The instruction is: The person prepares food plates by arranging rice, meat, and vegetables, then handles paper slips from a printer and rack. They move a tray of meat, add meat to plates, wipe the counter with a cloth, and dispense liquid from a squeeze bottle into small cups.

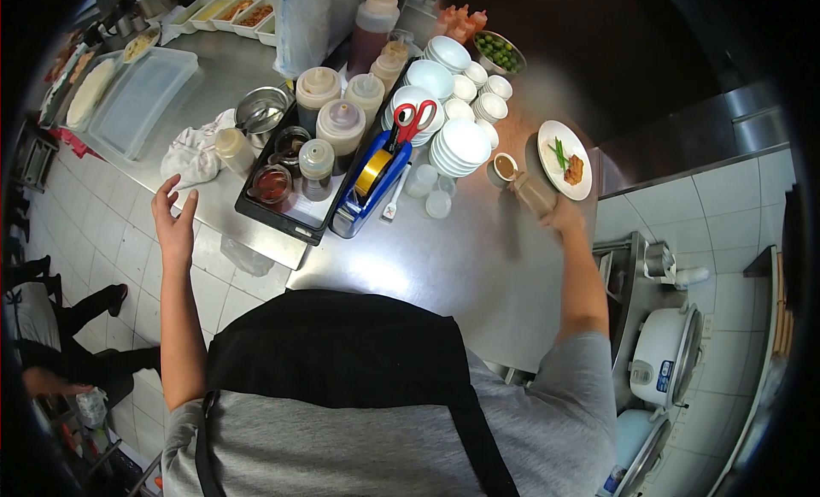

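My right hand (pixel 565 217) is wrapped round a squeeze bottle of brown sauce (pixel 535 194), tilted with its tip near a small white cup of brown sauce (pixel 505 166). Just beyond that hand lies an oval white plate (pixel 553 138) bearing green stalks (pixel 560 153) and a browned piece of food (pixel 575 170). My left hand (pixel 175 219) is raised at the counter's left edge, fingers apart and holding nothing. Nearest to it are a crumpled white cloth (pixel 191 158) and a squeeze bottle with pale contents (pixel 233 149).
A black tray (pixel 279 229) holds several sauce bottles beside a blue tape dispenser (pixel 363 208) with red scissors (pixel 415 119). White bowls (pixel 461 144) are stacked mid-counter, near a bowl of green items (pixel 498 52). Another person (pixel 77 343) is at far left.
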`<state>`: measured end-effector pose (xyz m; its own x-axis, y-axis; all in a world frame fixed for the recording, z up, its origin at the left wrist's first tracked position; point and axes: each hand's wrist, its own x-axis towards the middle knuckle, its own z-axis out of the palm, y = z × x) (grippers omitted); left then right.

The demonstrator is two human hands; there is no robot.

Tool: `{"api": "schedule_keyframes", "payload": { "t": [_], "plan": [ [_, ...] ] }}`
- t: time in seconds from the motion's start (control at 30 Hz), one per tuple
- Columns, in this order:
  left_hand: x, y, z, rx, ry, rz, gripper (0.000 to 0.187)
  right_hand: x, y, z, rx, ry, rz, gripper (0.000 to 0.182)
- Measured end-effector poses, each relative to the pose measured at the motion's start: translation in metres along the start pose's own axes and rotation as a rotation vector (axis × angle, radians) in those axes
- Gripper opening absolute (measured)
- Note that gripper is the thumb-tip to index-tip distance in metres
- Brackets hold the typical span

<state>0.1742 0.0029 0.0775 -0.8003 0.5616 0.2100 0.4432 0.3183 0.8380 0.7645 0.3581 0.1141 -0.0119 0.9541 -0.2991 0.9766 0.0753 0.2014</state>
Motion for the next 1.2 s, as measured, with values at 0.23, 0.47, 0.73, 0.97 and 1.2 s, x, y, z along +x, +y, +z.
{"api": "schedule_keyframes", "payload": {
  "t": [0.23,0.47,0.73,0.97,1.2],
  "plan": [
    [-0.004,-0.007,-0.015,-0.038,0.034,0.029,0.044,-0.001,-0.023,0.060,1.702,-0.023,-0.117,0.066],
    [-0.010,0.002,-0.027,-0.120,0.021,-0.040,0.044,-0.034,-0.191,-0.112,2.467,-0.022,-0.953,0.045],
    [-0.031,-0.046,-0.077,-0.129,0.050,-0.126,0.042,-0.013,-0.374,-0.160,2.044,0.415,-1.109,0.057],
    [-0.038,-0.115,-0.105,-0.172,0.174,-0.228,0.043,0.015,-0.418,-0.131,1.156,0.778,-0.960,0.088],
    [-0.035,-0.155,-0.100,-0.231,0.152,-0.396,0.045,-0.023,-0.381,-0.135,1.301,0.517,-0.887,0.061]
  ]
}}
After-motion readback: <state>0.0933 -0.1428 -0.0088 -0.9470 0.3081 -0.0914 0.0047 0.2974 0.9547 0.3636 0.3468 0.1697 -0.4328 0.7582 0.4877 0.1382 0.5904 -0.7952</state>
